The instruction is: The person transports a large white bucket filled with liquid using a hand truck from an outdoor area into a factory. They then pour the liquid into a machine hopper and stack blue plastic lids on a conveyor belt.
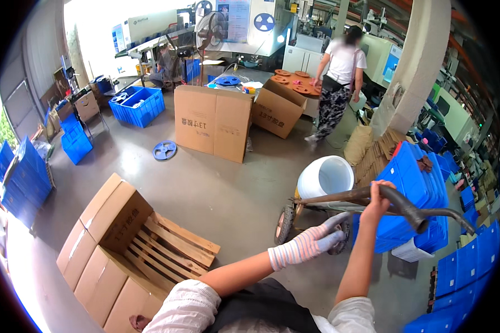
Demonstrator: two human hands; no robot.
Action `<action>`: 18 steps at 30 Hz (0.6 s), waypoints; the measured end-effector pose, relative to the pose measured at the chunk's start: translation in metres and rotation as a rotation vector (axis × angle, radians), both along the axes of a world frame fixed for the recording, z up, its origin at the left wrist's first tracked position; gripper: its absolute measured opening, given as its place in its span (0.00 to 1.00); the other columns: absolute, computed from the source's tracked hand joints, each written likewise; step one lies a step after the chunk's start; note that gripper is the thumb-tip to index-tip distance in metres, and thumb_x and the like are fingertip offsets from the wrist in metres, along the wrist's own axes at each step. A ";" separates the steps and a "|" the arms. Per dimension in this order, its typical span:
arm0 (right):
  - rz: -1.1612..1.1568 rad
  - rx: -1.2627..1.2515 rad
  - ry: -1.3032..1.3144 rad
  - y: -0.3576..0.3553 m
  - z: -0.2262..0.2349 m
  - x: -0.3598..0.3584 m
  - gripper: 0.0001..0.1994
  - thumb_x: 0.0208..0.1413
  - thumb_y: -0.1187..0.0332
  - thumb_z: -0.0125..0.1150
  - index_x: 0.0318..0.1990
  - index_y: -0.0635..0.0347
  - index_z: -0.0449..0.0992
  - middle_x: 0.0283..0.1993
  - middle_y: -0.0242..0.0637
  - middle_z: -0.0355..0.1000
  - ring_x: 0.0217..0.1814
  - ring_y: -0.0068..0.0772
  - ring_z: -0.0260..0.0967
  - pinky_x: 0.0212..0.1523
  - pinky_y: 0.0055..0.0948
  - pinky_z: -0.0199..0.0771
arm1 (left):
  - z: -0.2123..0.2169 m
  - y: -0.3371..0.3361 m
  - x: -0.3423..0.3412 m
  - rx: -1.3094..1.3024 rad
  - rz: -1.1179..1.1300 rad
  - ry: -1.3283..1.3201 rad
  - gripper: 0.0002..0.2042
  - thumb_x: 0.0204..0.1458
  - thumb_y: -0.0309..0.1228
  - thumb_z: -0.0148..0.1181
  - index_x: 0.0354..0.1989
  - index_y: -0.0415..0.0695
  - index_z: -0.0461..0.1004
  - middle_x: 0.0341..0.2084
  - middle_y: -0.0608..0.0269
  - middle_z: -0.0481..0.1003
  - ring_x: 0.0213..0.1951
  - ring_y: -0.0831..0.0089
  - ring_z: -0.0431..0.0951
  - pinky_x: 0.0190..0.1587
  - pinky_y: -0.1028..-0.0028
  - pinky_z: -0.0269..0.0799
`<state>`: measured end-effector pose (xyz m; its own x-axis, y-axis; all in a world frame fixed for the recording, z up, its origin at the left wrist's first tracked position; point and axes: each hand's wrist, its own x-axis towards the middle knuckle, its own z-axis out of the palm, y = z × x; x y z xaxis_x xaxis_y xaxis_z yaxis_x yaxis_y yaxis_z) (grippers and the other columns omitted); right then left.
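My right hand (376, 204), bare, is closed round the dark metal handle (401, 204) of a two-wheeled hand cart. A second, curved handle (450, 214) runs beyond it to the right. On my left hand (308, 244) is a striped knit glove with grey fingertips. Its fingers are stretched out and apart beside the cart, below the handle, and hold nothing. A white plastic barrel (311, 176) is at the cart's far end. One rubber wheel (284, 225) shows at the near left; the other is partly hidden behind the gloved fingers.
Stacked blue crates (405, 183) stand right of the cart, with more (466, 266) at lower right. Cardboard boxes (103, 261) rest on a wooden pallet (178, 244) to my left. Ahead are a large carton (211, 119), a blue reel (164, 150) and a walking person (341, 72).
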<state>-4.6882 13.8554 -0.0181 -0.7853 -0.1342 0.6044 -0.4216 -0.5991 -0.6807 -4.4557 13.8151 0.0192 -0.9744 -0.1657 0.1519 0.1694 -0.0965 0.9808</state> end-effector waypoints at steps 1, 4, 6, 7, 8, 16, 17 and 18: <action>-0.028 -0.021 -0.020 -0.020 -0.003 -0.018 0.11 0.50 0.78 0.56 0.40 0.57 0.64 0.38 0.32 0.63 0.43 0.26 0.61 0.50 0.28 0.60 | -0.016 -0.027 -0.003 -0.045 0.108 0.062 0.24 0.59 0.37 0.44 0.63 0.49 0.51 0.38 0.66 0.69 0.35 0.80 0.68 0.41 0.78 0.67; -0.101 0.036 -0.019 -0.066 -0.001 -0.064 0.12 0.50 0.76 0.56 0.42 0.58 0.65 0.39 0.31 0.63 0.43 0.26 0.60 0.50 0.27 0.59 | -0.042 -0.110 -0.009 -0.005 0.201 -0.188 0.19 0.57 0.37 0.47 0.57 0.47 0.62 0.34 0.69 0.71 0.31 0.83 0.69 0.41 0.79 0.67; -0.096 0.013 0.012 -0.099 0.004 -0.092 0.12 0.51 0.75 0.56 0.43 0.60 0.64 0.40 0.31 0.63 0.43 0.26 0.60 0.50 0.27 0.59 | -0.073 -0.172 -0.020 0.110 0.268 -0.145 0.19 0.57 0.38 0.47 0.56 0.47 0.62 0.33 0.68 0.71 0.31 0.82 0.70 0.38 0.79 0.68; -0.078 0.025 0.001 -0.114 0.008 -0.099 0.13 0.51 0.75 0.56 0.45 0.61 0.64 0.40 0.31 0.63 0.44 0.26 0.61 0.51 0.27 0.59 | -0.095 -0.200 -0.025 0.183 0.303 -0.136 0.19 0.57 0.38 0.47 0.56 0.47 0.63 0.33 0.67 0.71 0.30 0.81 0.70 0.36 0.79 0.68; -0.065 0.012 0.006 -0.127 0.009 -0.110 0.14 0.52 0.74 0.55 0.46 0.61 0.63 0.40 0.31 0.63 0.44 0.26 0.61 0.51 0.27 0.59 | -0.106 -0.226 -0.025 0.165 0.349 -0.197 0.19 0.57 0.38 0.46 0.56 0.45 0.62 0.36 0.63 0.71 0.33 0.77 0.71 0.39 0.76 0.69; -0.108 0.119 0.002 -0.261 0.020 -0.190 0.12 0.52 0.76 0.53 0.44 0.62 0.63 0.39 0.32 0.61 0.40 0.24 0.59 0.45 0.25 0.61 | -0.271 -0.400 0.058 0.474 0.943 -0.665 0.21 0.55 0.41 0.48 0.53 0.43 0.62 0.35 0.55 0.71 0.31 0.67 0.73 0.37 0.70 0.72; -0.175 0.130 0.018 -0.262 0.013 -0.198 0.12 0.51 0.76 0.54 0.43 0.62 0.64 0.39 0.31 0.61 0.39 0.24 0.59 0.43 0.24 0.63 | -0.293 -0.411 0.069 0.543 1.023 -0.697 0.20 0.54 0.42 0.49 0.51 0.43 0.63 0.34 0.55 0.71 0.30 0.66 0.72 0.35 0.68 0.72; -0.272 0.123 0.001 -0.266 0.019 -0.190 0.11 0.50 0.77 0.54 0.41 0.63 0.65 0.37 0.31 0.61 0.37 0.23 0.59 0.39 0.23 0.64 | -0.298 -0.414 0.077 0.638 1.112 -0.723 0.19 0.54 0.42 0.49 0.51 0.45 0.62 0.34 0.54 0.71 0.28 0.64 0.73 0.33 0.66 0.72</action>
<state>-4.8784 13.5898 0.0009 -0.8021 0.0091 0.5972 -0.5559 -0.3770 -0.7409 -4.3792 13.4011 -0.2791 -0.1343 -0.7144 -0.6868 -0.0531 -0.6868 0.7249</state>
